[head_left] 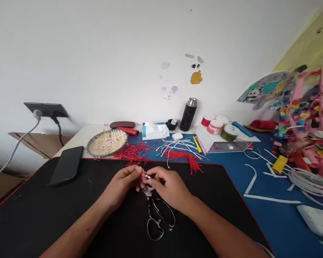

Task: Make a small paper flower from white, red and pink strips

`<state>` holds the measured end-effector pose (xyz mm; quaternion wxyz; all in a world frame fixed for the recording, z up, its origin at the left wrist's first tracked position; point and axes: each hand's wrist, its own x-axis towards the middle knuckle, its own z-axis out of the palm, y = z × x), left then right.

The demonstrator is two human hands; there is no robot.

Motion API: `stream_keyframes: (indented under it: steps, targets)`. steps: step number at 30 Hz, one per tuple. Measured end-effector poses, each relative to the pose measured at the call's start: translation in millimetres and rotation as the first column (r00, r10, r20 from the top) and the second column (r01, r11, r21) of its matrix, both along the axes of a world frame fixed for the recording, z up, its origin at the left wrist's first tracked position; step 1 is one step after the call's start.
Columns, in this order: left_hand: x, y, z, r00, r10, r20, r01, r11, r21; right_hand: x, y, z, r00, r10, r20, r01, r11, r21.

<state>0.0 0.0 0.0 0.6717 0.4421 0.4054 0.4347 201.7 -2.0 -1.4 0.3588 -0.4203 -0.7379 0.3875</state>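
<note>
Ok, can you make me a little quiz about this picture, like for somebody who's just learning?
1. True or false: red strands lie beside the round woven tray.

2. Which tool lies on the black mat?
a) a hammer
b) scissors
c) a paintbrush

3. Fill in the gap: the phone is nearer to the person's ____ hand.

Key:
1. True.
2. b, scissors.
3. Left: the left hand is on the phone's side of the mat.

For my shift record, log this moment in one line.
left hand: holds small red-and-white piece | right hand: holds same piece | scissors: on black mat
</note>
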Motion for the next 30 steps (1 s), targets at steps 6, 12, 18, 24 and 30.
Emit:
stream_keyframes:
  steps: [6, 12, 18, 24, 30]
  targets:
    - [4.4, 2.3, 1.3, 1.0, -0.009, -0.011, 0.009, 1.0, -0.001, -0.9, 0.2, 1.9, 0.999, -0.01, -0.042, 0.006, 0.996, -0.086]
    - [1.7, -0.2, -0.7, 0.997, 0.031, -0.074, -0.023, 0.994, 0.105, -1.9, -0.6, 2.2, 0.994, -0.014, -0.105, -0.005, 0.984, -0.179]
    - [2.9, -2.2, 0.8, 0.974, -0.104, -0.2, 0.13, 0.984, 0.122, -2.3, -1.0, 2.2, 0.991, -0.028, -0.131, 0.002, 0.98, -0.199]
    - [4.5, -2.4, 5.3, 0.954, -0.079, -0.29, 0.12, 0.985, 0.125, -2.1, 0.5, 2.7, 0.989, -0.046, -0.139, 0.016, 0.978, -0.208]
    - [3.9, -2.0, 2.9, 0.969, 0.034, -0.245, -0.002, 0.991, 0.132, -1.3, 5.1, -2.7, 0.97, -0.047, -0.239, -0.02, 0.962, -0.271]
